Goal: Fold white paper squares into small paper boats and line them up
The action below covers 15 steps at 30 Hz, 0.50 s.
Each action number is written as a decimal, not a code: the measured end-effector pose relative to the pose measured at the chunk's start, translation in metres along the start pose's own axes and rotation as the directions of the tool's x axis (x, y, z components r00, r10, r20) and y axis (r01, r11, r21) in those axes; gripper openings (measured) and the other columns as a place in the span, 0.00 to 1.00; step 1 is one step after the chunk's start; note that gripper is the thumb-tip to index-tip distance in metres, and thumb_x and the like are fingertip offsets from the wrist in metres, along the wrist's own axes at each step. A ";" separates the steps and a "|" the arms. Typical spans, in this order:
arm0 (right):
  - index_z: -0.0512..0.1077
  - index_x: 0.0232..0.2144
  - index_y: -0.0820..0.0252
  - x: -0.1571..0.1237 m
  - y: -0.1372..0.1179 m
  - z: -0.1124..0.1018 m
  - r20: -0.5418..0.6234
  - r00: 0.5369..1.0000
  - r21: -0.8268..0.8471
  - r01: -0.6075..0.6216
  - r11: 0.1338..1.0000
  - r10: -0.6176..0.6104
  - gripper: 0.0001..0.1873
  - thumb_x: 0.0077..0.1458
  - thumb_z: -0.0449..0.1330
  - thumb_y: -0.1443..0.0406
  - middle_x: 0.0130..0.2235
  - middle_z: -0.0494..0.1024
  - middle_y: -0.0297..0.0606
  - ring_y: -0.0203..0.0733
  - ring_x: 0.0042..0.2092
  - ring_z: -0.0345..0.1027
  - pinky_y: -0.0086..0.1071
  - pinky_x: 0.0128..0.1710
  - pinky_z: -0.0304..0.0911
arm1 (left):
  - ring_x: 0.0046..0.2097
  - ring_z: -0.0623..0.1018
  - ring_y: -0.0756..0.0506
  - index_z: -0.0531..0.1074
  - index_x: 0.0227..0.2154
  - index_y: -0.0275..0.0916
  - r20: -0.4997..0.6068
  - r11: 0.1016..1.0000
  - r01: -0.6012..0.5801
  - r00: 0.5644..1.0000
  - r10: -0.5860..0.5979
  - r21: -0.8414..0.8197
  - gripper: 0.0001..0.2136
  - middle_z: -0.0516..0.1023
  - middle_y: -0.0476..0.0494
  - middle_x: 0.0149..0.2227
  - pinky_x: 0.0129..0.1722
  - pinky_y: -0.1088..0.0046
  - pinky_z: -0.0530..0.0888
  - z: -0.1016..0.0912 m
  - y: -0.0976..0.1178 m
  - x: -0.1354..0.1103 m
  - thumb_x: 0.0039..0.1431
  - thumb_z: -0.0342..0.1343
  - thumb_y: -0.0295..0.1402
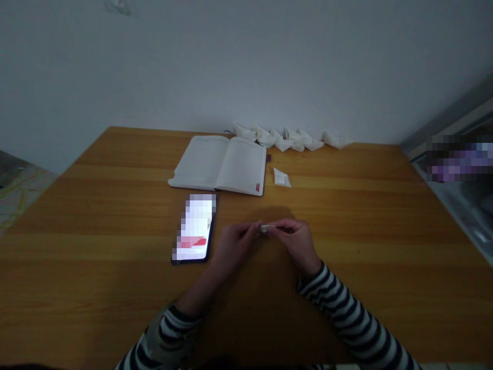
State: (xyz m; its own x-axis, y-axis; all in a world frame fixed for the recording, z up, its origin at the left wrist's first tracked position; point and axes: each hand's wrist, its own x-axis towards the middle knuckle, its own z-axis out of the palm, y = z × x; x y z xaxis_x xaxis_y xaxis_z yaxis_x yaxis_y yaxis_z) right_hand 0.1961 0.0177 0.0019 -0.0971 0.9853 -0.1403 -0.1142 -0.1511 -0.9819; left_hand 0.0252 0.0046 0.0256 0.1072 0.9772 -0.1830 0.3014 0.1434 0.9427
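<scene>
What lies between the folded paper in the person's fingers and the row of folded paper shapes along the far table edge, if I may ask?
Beyond the held folded paper, the open notebook lies before the left part of the row of folded paper shapes, and a small white paper piece lies just right of the notebook.

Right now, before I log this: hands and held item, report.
Left hand, right hand: fingers pinching small folded white paper. Smartphone beside left hand.

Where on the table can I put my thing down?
Bare wooden table shows right of the small white packet and left of the phone. It's crowded at the back, by the open notebook and row of folded paper.
</scene>
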 end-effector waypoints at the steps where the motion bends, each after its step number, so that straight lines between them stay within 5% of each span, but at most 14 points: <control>1: 0.82 0.25 0.56 -0.001 0.000 0.001 -0.002 1.000 0.006 0.001 1.000 -0.001 0.07 0.43 0.73 0.59 0.30 0.84 0.39 0.42 0.32 0.78 0.37 0.36 0.76 | 0.37 0.82 0.42 0.83 0.33 0.36 -0.018 0.999 0.026 0.999 -0.026 -0.022 0.17 0.85 0.45 0.33 0.36 0.71 0.74 0.001 0.000 0.000 0.61 0.55 0.43; 5: 0.81 0.25 0.56 -0.003 0.003 0.004 -0.010 1.000 -0.025 -0.002 1.000 0.002 0.08 0.42 0.73 0.59 0.29 0.84 0.38 0.42 0.31 0.77 0.36 0.35 0.75 | 0.37 0.82 0.41 0.83 0.34 0.36 -0.054 0.998 0.049 0.997 -0.052 -0.046 0.13 0.85 0.42 0.34 0.35 0.70 0.74 0.003 -0.002 0.000 0.58 0.60 0.41; 15: 0.79 0.30 0.58 -0.004 -0.007 0.002 0.038 0.998 0.102 -0.051 0.993 0.048 0.14 0.45 0.72 0.55 0.29 0.82 0.36 0.38 0.29 0.75 0.32 0.33 0.73 | 0.33 0.82 0.45 0.82 0.33 0.39 -0.129 0.965 -0.168 0.972 0.196 0.200 0.09 0.85 0.46 0.32 0.34 0.73 0.75 0.000 -0.002 -0.006 0.62 0.57 0.35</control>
State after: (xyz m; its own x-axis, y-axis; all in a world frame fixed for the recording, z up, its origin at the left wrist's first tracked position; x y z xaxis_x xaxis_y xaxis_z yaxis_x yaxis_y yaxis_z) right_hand 0.1950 0.0149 0.0096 -0.1395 0.9733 -0.1822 -0.2092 -0.2088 -0.9553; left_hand 0.0239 -0.0013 0.0251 0.0407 0.9983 0.0425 0.4625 -0.0565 0.8848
